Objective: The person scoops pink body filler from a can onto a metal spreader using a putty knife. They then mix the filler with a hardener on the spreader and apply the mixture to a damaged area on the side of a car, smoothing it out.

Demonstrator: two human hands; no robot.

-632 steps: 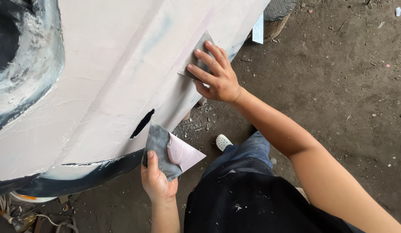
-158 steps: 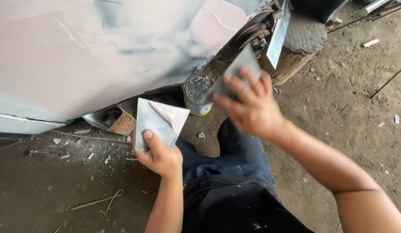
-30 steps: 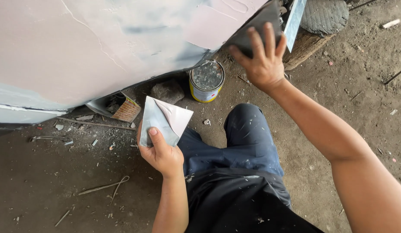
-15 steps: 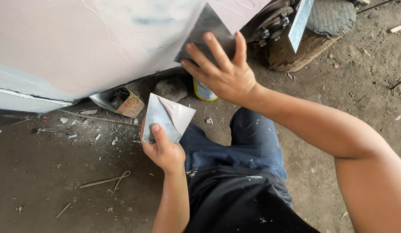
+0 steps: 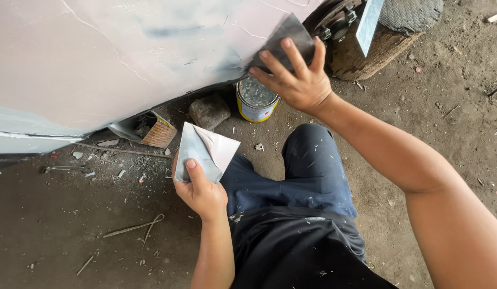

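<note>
Filler-coated car body panel [image 5: 98, 59] fills upper left. Left hand [image 5: 201, 188] closed on folded sandpaper sheet [image 5: 204, 151], held above dirt floor [image 5: 72, 225]. Open putty can [image 5: 256, 99] beneath panel edge. Right hand [image 5: 296, 77], fingers spread flat, presses dark sandpaper piece [image 5: 288, 36] against panel's lower edge.

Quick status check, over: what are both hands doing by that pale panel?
Right hand presses dark sanding sheet flat on pale panel. Left hand grips folded sheet, off the panel. Open can and rock sit below the panel's edge.
</note>
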